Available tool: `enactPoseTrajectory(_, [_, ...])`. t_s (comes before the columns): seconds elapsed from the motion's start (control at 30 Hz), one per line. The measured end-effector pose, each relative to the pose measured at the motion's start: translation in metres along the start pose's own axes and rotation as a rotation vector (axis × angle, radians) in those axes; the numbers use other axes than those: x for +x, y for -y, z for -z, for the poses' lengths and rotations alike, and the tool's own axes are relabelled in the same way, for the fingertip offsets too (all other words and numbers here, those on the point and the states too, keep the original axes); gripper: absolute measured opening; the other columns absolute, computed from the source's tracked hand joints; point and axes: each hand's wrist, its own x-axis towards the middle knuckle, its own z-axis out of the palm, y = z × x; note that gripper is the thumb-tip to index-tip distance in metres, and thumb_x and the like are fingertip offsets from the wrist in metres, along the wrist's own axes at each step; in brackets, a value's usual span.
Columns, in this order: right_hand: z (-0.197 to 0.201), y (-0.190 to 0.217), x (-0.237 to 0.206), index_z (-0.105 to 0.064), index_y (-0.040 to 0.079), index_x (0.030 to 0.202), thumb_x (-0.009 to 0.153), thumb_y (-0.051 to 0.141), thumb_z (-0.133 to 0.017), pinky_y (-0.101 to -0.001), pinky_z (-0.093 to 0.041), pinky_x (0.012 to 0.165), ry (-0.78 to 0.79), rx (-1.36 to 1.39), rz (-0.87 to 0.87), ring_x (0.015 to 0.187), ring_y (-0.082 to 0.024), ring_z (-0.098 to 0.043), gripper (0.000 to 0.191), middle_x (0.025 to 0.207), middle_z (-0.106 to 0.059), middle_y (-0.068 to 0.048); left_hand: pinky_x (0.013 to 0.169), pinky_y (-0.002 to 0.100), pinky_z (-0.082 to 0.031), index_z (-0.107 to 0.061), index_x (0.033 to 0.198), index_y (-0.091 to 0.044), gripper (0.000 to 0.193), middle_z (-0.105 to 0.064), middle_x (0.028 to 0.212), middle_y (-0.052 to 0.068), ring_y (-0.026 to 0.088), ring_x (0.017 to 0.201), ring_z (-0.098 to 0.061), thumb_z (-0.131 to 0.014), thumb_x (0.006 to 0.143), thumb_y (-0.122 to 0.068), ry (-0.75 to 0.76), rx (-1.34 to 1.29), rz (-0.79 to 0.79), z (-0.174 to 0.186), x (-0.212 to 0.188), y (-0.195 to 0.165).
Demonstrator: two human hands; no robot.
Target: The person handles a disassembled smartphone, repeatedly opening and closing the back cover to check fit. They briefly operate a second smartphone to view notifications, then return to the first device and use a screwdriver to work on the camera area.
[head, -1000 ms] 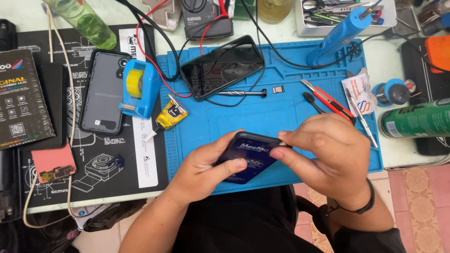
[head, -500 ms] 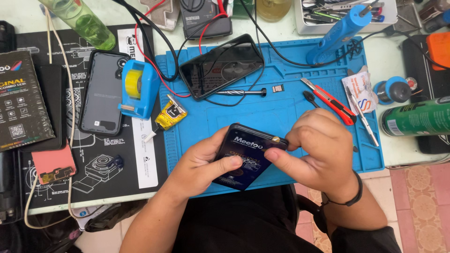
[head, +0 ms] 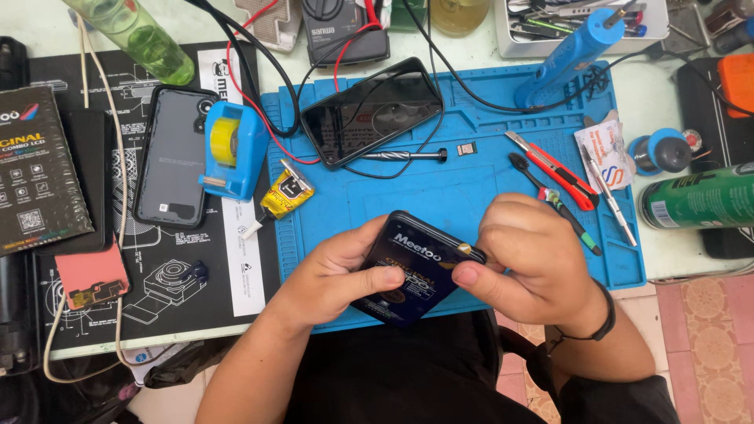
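Note:
Both of my hands hold a dark rectangular screen part (head: 415, 265) with printed film over the near edge of the blue work mat (head: 440, 188). My left hand (head: 334, 271) grips its left side, thumb lying across the face. My right hand (head: 534, 263) pinches the upper right corner, thumb and forefinger at a small tab there. A black band sits on my right wrist. A black phone (head: 369, 110) lies face up at the mat's far side, wires trailing over it.
Left of the mat lie a blue tape dispenser (head: 229, 149), a yellow glue tube (head: 284, 194), a grey phone back (head: 173, 157) and a dark box (head: 35, 173). On the right sit a red cutter (head: 554, 169), tweezers (head: 609, 192), a green can (head: 699, 206) and a blue tool (head: 569, 55).
The screen part has tilted and come up a little between my hands. My right hand's fingers have shifted along its top edge to the upper right corner.

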Motion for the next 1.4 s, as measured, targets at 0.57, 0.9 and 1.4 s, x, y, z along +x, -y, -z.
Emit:
enactPoseTrajectory(0.57, [-0.042,-0.003,-0.004,-0.057,0.008,0.070,0.073,0.031,-0.090,-0.0372,-0.035,0.059,-0.241,-0.200,-0.096,0.062,-0.024,-0.048,0.040,0.068,-0.052,-0.005,0.116,0.036,-0.045,-0.042,0.158,-0.001,0.058,-0.063,0.141,0.009,0.017,0.131,-0.059,-0.062,0.103,-0.004,-0.118,-0.029,-0.123,-0.004,0.013,-0.006])
enactPoseTrajectory(0.9, [-0.063,-0.003,-0.011,-0.047,0.008,0.066,0.081,0.015,-0.084,-0.0374,-0.034,0.059,-0.342,-0.152,-0.172,0.061,-0.023,-0.045,0.041,0.066,-0.047,-0.006,0.115,0.036,-0.044,-0.038,0.158,-0.002,0.060,-0.060,0.142,0.010,0.019,0.131,-0.058,-0.061,0.102,-0.004,-0.205,-0.111,-0.122,-0.018,0.012,0.000])
enactPoseTrajectory(1.4, [-0.084,0.000,-0.024,-0.044,0.009,0.062,0.077,0.021,-0.085,-0.0367,-0.033,0.054,-0.304,-0.049,-0.199,0.058,-0.024,-0.044,0.046,0.063,-0.045,-0.006,0.109,0.036,-0.049,-0.036,0.159,-0.005,0.060,-0.060,0.139,0.011,0.019,0.127,-0.059,-0.058,0.104,-0.001,-0.333,-0.218,-0.223,-0.025,0.010,-0.001])
